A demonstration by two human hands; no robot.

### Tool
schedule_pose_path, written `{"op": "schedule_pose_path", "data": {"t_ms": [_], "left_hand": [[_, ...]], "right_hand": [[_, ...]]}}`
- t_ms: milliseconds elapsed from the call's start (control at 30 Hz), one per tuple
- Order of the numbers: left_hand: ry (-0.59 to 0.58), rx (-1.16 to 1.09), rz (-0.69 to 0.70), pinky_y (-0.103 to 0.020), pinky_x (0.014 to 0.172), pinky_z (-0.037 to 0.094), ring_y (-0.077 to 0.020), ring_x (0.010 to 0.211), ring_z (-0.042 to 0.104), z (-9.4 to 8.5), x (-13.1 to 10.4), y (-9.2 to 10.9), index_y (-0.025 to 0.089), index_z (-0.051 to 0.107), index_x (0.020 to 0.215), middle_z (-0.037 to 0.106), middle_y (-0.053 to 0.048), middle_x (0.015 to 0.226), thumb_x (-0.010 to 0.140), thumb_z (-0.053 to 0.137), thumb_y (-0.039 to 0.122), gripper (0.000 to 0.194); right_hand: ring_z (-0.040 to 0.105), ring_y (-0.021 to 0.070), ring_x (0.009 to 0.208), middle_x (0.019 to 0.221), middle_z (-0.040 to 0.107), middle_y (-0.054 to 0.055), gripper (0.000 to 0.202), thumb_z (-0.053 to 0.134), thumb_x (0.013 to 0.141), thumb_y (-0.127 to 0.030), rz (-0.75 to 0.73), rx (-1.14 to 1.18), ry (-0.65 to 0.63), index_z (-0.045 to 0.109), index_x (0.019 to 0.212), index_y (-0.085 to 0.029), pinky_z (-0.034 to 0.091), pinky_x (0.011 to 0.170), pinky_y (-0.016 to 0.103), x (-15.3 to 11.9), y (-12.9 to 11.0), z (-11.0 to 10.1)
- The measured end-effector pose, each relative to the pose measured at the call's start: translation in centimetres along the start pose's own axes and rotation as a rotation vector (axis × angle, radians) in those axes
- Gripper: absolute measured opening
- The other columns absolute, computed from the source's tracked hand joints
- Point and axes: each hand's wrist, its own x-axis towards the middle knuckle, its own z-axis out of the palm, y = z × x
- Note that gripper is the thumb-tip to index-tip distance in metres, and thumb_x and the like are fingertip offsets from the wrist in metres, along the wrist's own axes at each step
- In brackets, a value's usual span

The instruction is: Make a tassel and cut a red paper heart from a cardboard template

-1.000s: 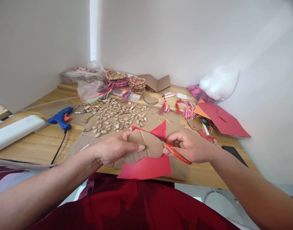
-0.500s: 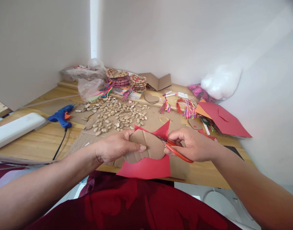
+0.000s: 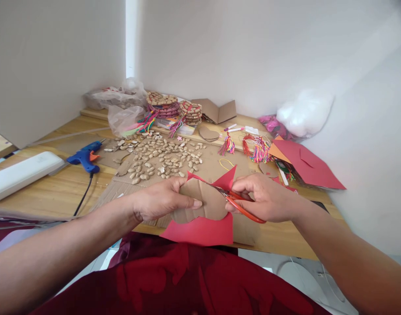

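My left hand (image 3: 166, 199) grips a rounded cardboard cutout (image 3: 210, 202), its thumb lying flat across the brown face. Red paper (image 3: 200, 232) sits behind the cutout and sticks out above and below it. In my right hand (image 3: 262, 197) is a pair of scissors (image 3: 244, 209) with orange handles, fingers through the loops. The blades meet the upper right edge of the cutout, where the red paper rises in a pointed flap. My left fingers are hidden behind the cardboard.
Loose peanuts (image 3: 164, 153) spread over a cardboard sheet. A blue glue gun (image 3: 85, 156) and a white box-like bar (image 3: 26, 175) lie at left. Behind are peanut-covered stacks (image 3: 163, 105), colourful tassels (image 3: 260, 151) and a plastic bag (image 3: 124, 118). Red sheets (image 3: 314, 166) lie at right.
The view has shifted very slightly. Both hands, the cutout and the scissors keep nearly the same position, the blades still at the red paper's upper edge.
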Motion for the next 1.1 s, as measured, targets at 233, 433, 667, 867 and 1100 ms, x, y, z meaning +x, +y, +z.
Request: {"op": "schedule_pose_path", "data": {"t_ms": [233, 433, 667, 867, 1100], "left_hand": [[-0.019, -0.020, -0.026, -0.036, 0.099, 0.050, -0.0272, 0.112, 0.069, 0.1, 0.1, 0.3, 0.015, 0.076, 0.113, 0.075, -0.013, 0.120, 0.081, 0.077, 0.025, 0.034], [0.005, 0.001, -0.015, -0.028, 0.081, 0.053, -0.0197, 0.088, 0.071, 0.0, 0.0, 0.3, 0.015, 0.078, 0.105, 0.079, -0.009, 0.100, 0.079, 0.079, 0.025, 0.027], [-0.021, 0.023, 0.002, -0.034, 0.092, 0.052, -0.0258, 0.106, 0.069, 0.0, -0.2, 0.4, 0.017, 0.077, 0.108, 0.077, -0.011, 0.110, 0.079, 0.079, 0.030, 0.032], [-0.043, 0.053, -0.013, -0.034, 0.091, 0.053, -0.0266, 0.107, 0.069, 0.2, -0.3, 0.7, 0.017, 0.076, 0.110, 0.077, -0.011, 0.110, 0.080, 0.078, 0.033, 0.034], [-0.077, 0.116, -0.063, -0.028, 0.080, 0.052, -0.0224, 0.097, 0.068, 0.3, -0.2, 1.2, 0.018, 0.076, 0.111, 0.076, -0.010, 0.109, 0.081, 0.076, 0.034, 0.034]], "right_hand": [[0.036, 0.0096, 0.056, 0.061, 0.044, -0.004, 0.050, 0.070, 0.085, -0.055, 0.010, 0.015, -0.005, 0.044, 0.061, -0.019, 0.027, 0.053, 0.027, 0.0, -0.1, 0.1], [0.034, 0.0100, 0.055, 0.058, 0.039, -0.005, 0.053, 0.064, 0.087, -0.061, 0.006, -0.016, 0.007, 0.044, 0.060, -0.019, 0.026, 0.052, 0.028, 0.2, -0.4, 0.2], [0.035, 0.0099, 0.056, 0.061, 0.041, -0.004, 0.054, 0.062, 0.089, -0.058, -0.030, -0.066, 0.014, 0.039, 0.060, -0.019, 0.025, 0.052, 0.028, 0.1, -0.3, -0.1], [0.030, 0.0096, 0.056, 0.060, 0.034, -0.005, 0.058, 0.064, 0.087, -0.058, -0.061, -0.147, 0.025, 0.031, 0.060, -0.019, 0.024, 0.052, 0.027, 0.1, -0.4, -0.2], [0.032, 0.0101, 0.057, 0.060, 0.034, -0.005, 0.056, 0.067, 0.087, -0.054, -0.075, -0.181, -0.012, 0.035, 0.059, -0.019, 0.025, 0.053, 0.026, 0.4, -1.1, -0.4]]}}
